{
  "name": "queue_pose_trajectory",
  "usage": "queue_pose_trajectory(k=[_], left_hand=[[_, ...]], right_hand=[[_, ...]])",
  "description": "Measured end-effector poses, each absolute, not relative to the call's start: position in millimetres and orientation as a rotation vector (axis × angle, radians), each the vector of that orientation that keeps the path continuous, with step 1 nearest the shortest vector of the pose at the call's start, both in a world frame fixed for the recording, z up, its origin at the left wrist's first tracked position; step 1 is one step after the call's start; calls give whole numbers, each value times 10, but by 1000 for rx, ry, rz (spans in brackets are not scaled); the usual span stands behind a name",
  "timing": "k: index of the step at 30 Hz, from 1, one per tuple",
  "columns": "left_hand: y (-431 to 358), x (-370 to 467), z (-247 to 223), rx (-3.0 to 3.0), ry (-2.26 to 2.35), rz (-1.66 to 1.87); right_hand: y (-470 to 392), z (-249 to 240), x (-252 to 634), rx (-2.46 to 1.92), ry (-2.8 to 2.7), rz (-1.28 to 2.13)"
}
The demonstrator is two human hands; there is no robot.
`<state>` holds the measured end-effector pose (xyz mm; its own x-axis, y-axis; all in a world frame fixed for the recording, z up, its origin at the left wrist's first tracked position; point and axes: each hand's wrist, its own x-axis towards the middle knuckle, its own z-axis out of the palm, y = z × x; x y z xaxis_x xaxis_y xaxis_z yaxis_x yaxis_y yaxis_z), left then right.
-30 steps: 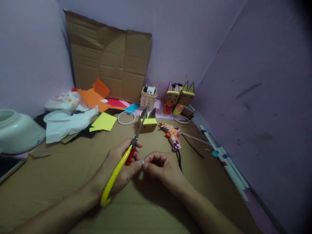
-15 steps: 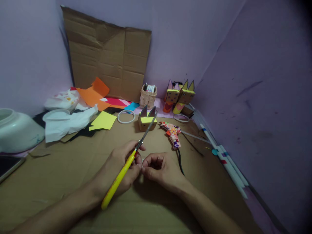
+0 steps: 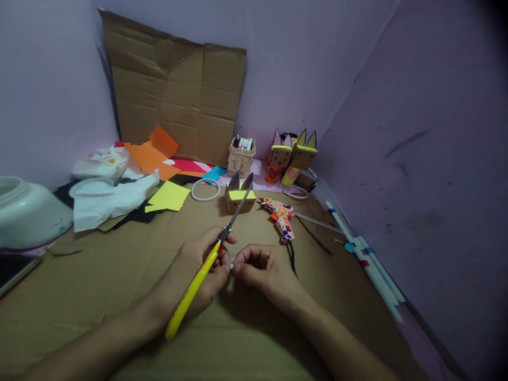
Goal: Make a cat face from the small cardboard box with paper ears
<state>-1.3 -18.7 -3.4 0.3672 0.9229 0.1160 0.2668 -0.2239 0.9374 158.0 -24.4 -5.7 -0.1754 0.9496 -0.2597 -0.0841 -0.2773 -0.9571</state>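
Yellow-handled scissors (image 3: 192,296) lie across my left hand (image 3: 202,267), which is closed around them with the blades pointing up and away. A tiny white piece (image 3: 232,263) shows between the fingertips of both hands; its kind is too small to make out. My right hand (image 3: 264,267) is closed in a pinch at that piece, thumb against forefinger. Just beyond the blades stands a small cardboard box with pointed ears (image 3: 240,200) and a yellow top. To its right lies a flower-patterned glue gun (image 3: 281,214) with a black cord.
A brown cardboard sheet (image 3: 119,275) covers the work surface. Paper scraps (image 3: 169,196) and a white bowl-like vessel (image 3: 35,217) sit left, near a phone (image 3: 16,270). At the back are a marker holder (image 3: 241,157) and eared figures (image 3: 305,157). White tubes (image 3: 375,278) lie right.
My right hand has shifted slightly up and to the right, and a bit more of the white piece shows between the fingertips. The scissors have barely moved.
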Motion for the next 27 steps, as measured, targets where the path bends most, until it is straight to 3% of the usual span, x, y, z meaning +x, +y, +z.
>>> queue_pose_trajectory(k=[7, 27], left_hand=[[-189, -86, -5, 1868, 1241, 970], [-191, -238, -145, 2460, 1112, 452]], right_hand=[[-213, -77, 1640, -1207, -1046, 1454], [-154, -5, 1816, -1146, -1083, 1126]])
